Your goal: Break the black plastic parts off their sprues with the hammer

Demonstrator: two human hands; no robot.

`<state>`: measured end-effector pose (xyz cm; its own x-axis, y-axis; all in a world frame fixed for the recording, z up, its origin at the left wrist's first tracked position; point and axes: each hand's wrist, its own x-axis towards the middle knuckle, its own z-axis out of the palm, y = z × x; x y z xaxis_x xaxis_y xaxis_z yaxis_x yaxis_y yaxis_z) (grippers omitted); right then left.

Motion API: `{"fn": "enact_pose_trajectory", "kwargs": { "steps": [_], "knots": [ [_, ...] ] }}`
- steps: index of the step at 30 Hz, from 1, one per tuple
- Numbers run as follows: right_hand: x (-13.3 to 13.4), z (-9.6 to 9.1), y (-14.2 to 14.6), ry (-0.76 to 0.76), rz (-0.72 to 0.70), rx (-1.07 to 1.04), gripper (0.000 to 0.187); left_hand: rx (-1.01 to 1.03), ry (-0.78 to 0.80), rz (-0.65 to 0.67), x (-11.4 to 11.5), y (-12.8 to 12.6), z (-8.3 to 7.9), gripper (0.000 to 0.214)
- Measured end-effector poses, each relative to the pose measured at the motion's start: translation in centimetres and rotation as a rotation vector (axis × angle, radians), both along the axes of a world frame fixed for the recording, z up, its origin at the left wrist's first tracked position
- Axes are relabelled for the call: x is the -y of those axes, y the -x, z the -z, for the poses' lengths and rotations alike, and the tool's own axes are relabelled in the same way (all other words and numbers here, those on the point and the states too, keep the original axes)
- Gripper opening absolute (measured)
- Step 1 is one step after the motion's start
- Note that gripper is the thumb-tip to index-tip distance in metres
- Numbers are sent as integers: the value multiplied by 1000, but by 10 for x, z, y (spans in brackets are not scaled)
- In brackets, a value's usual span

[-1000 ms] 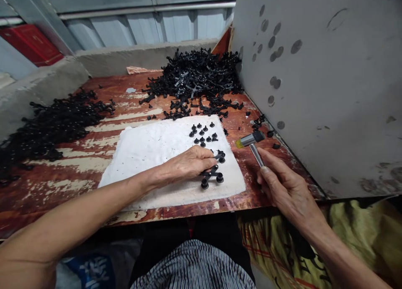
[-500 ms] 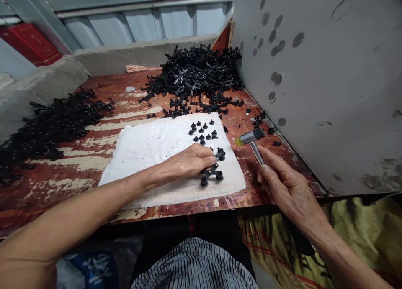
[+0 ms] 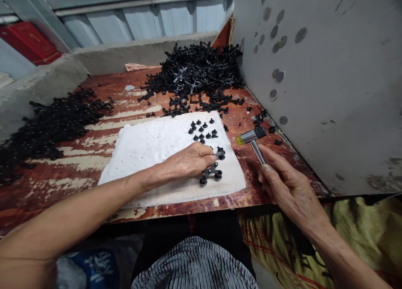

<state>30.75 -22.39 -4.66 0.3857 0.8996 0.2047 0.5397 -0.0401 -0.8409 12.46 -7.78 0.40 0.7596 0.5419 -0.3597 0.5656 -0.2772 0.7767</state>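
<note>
My left hand (image 3: 193, 158) is closed on a small black bracket (image 3: 220, 154) over the white cloth (image 3: 141, 155); the fingers hide part of it. Just in front of me, beside that hand, more black brackets with round ends (image 3: 211, 174) lie on the cloth. In my right hand (image 3: 287, 180) is a mallet (image 3: 251, 136), gripped by its metal handle close to the head. Its head has a yellow face and a black face, and it is held above the table to the right of the cloth. Several loose black round studs (image 3: 201, 130) stand beyond my left hand.
A big heap of black brackets (image 3: 197, 69) lies at the back of the worn red table (image 3: 103, 121). Another pile (image 3: 53, 126) is on the left. A grey panel (image 3: 314, 92) rises along the right side. Yellow sacks (image 3: 361, 234) lie below the table edge.
Almost nothing differs. The view has shifted slightly, and both hands keep their hold on the bracket and the mallet.
</note>
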Motion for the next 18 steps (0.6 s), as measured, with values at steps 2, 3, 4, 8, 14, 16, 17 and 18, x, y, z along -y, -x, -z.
{"fn": "enact_pose_trajectory", "kwargs": {
  "steps": [2, 3, 4, 8, 14, 16, 17, 18],
  "knots": [
    [0, 1, -1, -10, -3, 33, 45, 11, 39, -16, 0, 0, 2, 32],
    [0, 1, -1, -16, -10, 54, 45, 18, 63, -21, -1, 1, 3, 31],
    [-1, 2, -2, -19, -23, 78, 44, 25, 84, -23, -1, 1, 4, 30],
    [0, -5, 2, -62, -96, 196, 44, 40, 118, -20, -3, 3, 6, 29],
    [6, -27, 12, -254, -166, 403, 55, 4, 52, 5, -5, -1, 2, 28],
    [7, -29, 12, -250, -195, 471, 58, -3, 49, 6, -4, -1, 1, 29],
    [7, -29, 11, -225, -225, 503, 58, -5, 50, 5, -4, -1, 1, 29],
    [8, -30, 10, -194, -260, 527, 58, -6, 51, 7, -3, -1, 1, 30]
  ]
}}
